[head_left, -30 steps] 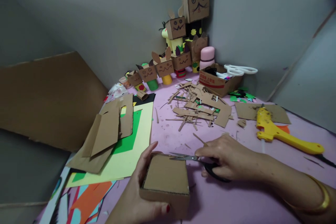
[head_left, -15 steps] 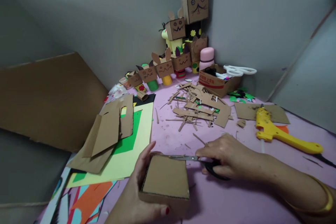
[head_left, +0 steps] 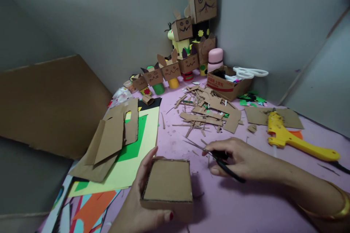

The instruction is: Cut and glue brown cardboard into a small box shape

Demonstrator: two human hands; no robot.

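Note:
In the head view my left hand [head_left: 147, 193] is wrapped round the left side of a small square cardboard box [head_left: 168, 182], thumb along its front. The box's flat top faces up at me. Black-handled scissors [head_left: 216, 158] are gripped in my right hand [head_left: 235, 160], their slim blades slightly apart and pointing up and left. Between the blades and the box there is a gap. A gold bangle circles my right wrist.
Cardboard scraps [head_left: 210, 109] lie heaped beyond my hands. A yellow glue gun [head_left: 298, 138] rests at the right. Coloured paper and cardboard sheets [head_left: 109, 142] cover the left side. Cardboard animal figures [head_left: 169, 69] and a box of tools [head_left: 229, 83] stand at the back.
The scissors have left the box's far edge, moving up and away from it, and their blades have parted. My left hand and the box have shifted slightly left.

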